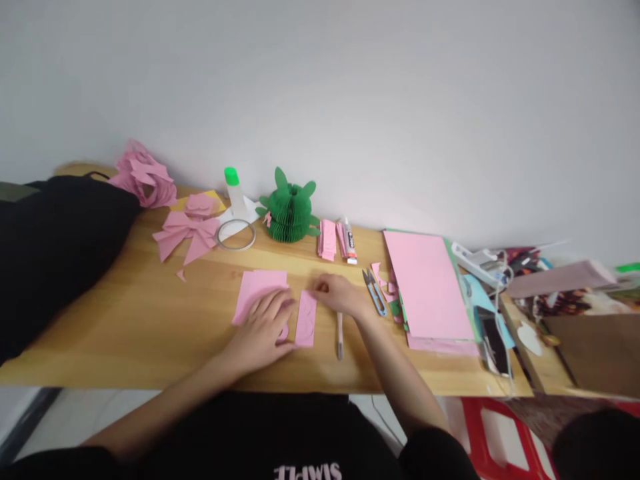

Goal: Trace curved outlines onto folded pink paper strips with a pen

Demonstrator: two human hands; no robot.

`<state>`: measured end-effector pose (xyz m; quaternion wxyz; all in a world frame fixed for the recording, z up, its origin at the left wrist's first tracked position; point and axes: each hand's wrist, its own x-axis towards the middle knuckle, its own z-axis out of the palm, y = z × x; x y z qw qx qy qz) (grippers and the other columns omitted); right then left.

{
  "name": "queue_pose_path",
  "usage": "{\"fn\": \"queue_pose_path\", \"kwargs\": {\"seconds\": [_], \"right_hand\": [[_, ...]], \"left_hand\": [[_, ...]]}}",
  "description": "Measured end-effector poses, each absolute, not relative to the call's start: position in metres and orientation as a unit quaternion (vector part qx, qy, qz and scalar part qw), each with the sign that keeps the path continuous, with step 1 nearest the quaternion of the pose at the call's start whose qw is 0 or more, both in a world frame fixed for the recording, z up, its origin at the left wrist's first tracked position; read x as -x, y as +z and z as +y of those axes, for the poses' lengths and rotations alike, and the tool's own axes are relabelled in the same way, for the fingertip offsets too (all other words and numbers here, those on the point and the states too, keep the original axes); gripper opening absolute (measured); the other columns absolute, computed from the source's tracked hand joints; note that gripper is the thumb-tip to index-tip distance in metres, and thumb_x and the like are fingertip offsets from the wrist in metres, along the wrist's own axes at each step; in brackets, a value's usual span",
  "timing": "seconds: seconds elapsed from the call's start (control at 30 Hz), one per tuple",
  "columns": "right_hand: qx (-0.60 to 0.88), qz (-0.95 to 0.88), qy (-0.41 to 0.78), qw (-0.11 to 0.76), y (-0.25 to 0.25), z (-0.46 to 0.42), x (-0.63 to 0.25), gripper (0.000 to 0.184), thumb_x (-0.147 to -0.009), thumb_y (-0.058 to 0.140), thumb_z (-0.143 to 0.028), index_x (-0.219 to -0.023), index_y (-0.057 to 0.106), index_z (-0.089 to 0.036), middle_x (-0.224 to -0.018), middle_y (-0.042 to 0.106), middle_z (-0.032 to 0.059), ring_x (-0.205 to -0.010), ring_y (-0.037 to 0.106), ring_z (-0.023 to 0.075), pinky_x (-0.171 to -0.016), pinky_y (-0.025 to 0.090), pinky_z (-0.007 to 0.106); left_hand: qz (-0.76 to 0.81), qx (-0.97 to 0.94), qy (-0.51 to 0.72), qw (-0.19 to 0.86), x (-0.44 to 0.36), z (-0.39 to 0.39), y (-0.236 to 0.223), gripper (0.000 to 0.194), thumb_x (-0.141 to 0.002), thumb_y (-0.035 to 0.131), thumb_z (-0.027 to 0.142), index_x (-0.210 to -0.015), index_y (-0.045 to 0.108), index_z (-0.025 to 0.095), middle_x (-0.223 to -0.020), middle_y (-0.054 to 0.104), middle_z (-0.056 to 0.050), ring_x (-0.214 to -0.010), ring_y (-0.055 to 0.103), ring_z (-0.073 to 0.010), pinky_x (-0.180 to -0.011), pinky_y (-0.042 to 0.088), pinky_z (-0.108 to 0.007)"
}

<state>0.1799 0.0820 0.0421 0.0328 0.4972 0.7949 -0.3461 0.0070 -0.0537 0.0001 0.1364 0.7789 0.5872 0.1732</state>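
Pink strip point(306, 320) lies lower centre of frame on the bench point(175, 350), w/ faint curved lines on it. L hand point(267, 323) is palm-down over the pink sheets point(250, 290) just left; its grip is loose, fingers spread, thumb at or v. near the strip's lower-left corner. R hand point(336, 293) is at the strip's top-right corner, fingers curled, approx. a narrow pinch; can't tell if paper is actually between the tips.

Handling (my guess): strip is v. light, thin, fairly stiff for paper but easily creased; prob. slides on smooth wood. Best hold: edges or corners, light pinch, other hand flat as a weight; avoid squeezing mid-strip.

Nearby: slim pen-like tool point(340, 337) just right of strip, blue-handled snips point(375, 293) right of R hand, glue tube point(349, 241) above, centre-right.
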Motion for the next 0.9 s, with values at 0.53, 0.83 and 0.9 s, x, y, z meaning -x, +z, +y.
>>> {"fn": "queue_pose_path", "kwargs": {"seconds": [0.53, 0.83, 0.9], "right_hand": [[-0.574, 0.723, -0.377, 0.072, 0.101, 0.252, -0.176, 0.019, -0.091, 0.069, -0.029, -0.098, 0.069, -0.011, -0.093, 0.071, 0.0056, -0.077, 0.067, 0.0151, -0.07, 0.056, 0.03], [-0.61, 0.722, -0.323, 0.044, 0.077, 0.249, -0.159, 0.036, -0.096, 0.063, -0.037, -0.126, 0.061, -0.018, -0.129, 0.063, 0.009, -0.109, 0.065, 0.0247, -0.09, 0.058, 0.045], [-0.618, 0.722, -0.309, 0.029, 0.079, 0.245, -0.162, 0.037, -0.095, 0.064, -0.038, -0.126, 0.06, -0.017, -0.128, 0.063, 0.0087, -0.108, 0.066, 0.0249, -0.09, 0.058, 0.045]], "left_hand": [[0.631, -0.743, 0.221, 0.039, 0.048, -0.036, -0.008, 0.05, -0.085, 0.064, 0.039, -0.133, 0.062, 0.026, -0.146, 0.056, -0.013, -0.13, 0.052, -0.0424, -0.101, 0.049, -0.058], [0.641, -0.736, 0.211, 0.049, 0.058, -0.056, -0.025, 0.045, -0.09, 0.056, 0.037, -0.133, 0.058, 0.025, -0.147, 0.055, -0.015, -0.133, 0.051, -0.0418, -0.101, 0.049, -0.058], [0.641, -0.734, 0.215, 0.061, 0.059, -0.057, -0.023, 0.046, -0.091, 0.055, 0.039, -0.135, 0.058, 0.025, -0.149, 0.052, -0.015, -0.135, 0.049, -0.0419, -0.102, 0.048, -0.058]]}}
